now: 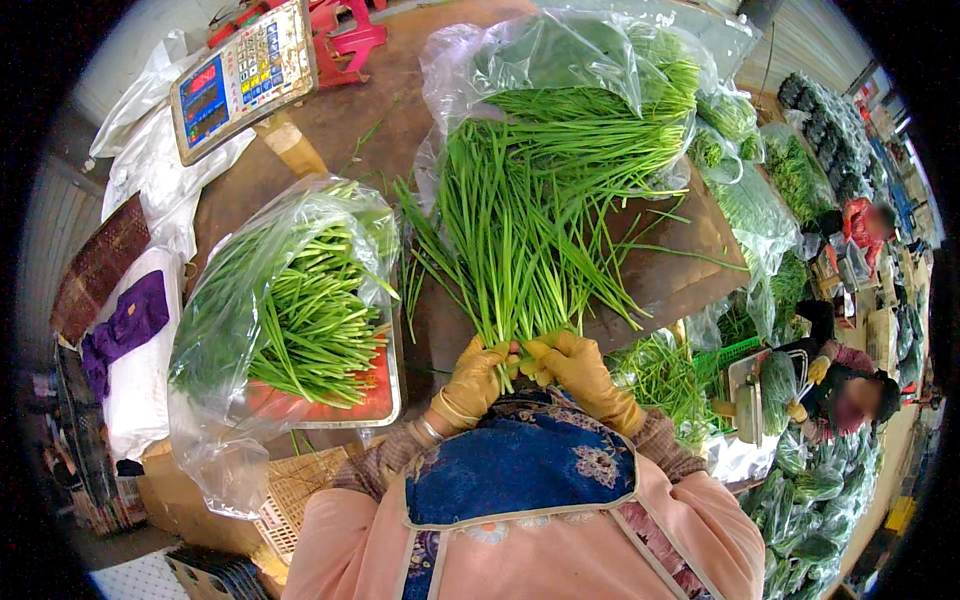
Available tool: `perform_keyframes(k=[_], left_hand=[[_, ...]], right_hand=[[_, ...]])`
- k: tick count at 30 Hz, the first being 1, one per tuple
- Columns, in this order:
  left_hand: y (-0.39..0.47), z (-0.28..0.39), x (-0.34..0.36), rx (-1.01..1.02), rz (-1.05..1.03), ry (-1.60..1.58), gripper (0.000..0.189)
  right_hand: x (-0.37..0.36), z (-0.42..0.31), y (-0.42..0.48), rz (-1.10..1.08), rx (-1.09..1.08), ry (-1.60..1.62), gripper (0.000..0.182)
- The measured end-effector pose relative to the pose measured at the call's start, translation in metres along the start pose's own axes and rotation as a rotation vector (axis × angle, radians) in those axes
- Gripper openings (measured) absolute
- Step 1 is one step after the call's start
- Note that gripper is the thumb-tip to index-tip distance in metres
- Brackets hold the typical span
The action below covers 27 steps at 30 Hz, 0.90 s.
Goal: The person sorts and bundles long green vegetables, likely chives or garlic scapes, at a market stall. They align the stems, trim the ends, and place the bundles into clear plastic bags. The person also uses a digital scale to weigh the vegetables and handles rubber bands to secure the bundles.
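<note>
My left hand [474, 379], in a yellow rubber glove, grips the lower ends of long green garlic chives [495, 247] close to my apron. Beside it my right hand [574, 367], gloved alike, pinches the neighbouring stems of the same spread. The leaves fan away from me over the brown table and overlap more chives in a large clear plastic bag [562, 60]. To the left, another clear bag [225, 330] of chives lies on a scale's metal tray with a red surface [330, 411]. Which stems each hand holds is partly hidden by the fingers.
The scale's display and keypad unit [244, 79] stands at the upper left, near red plastic stools [349, 37]. Loose greens [660, 375] and a green crate [724, 356] are beyond the table's right edge. Bagged greens fill the right side, where a co-worker [840, 397] handles a bag.
</note>
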<state>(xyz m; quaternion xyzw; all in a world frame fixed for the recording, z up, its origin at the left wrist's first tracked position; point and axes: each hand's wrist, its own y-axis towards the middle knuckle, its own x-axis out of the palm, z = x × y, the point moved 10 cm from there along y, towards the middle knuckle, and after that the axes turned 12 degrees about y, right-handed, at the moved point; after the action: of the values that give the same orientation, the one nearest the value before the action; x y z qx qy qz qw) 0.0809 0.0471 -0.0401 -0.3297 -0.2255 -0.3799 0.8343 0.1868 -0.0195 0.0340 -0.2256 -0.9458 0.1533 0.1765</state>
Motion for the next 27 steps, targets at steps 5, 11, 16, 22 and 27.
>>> perform_keyframes(k=[5,11,16,22,27], left_hand=[[-0.006,0.004,-0.002,-0.131,0.077,-0.083,0.029],[-0.014,0.006,0.020,-0.156,-0.033,-0.028,0.024],[-0.017,-0.001,0.032,-0.179,-0.038,0.056,0.026],[-0.016,-0.002,0.020,-0.110,0.043,0.052,0.030],[-0.016,-0.004,0.003,-0.091,0.166,0.127,0.027]], right_hand=[[-0.087,-0.035,-0.015,0.348,-0.215,0.259,0.026],[-0.162,-0.042,-0.031,0.473,-0.339,0.355,0.029],[-0.001,-0.018,0.001,0.019,0.090,0.006,0.026],[-0.020,-0.016,0.004,0.079,-0.032,0.156,0.018],[-0.113,-0.055,-0.038,0.389,-0.455,0.438,0.018]])
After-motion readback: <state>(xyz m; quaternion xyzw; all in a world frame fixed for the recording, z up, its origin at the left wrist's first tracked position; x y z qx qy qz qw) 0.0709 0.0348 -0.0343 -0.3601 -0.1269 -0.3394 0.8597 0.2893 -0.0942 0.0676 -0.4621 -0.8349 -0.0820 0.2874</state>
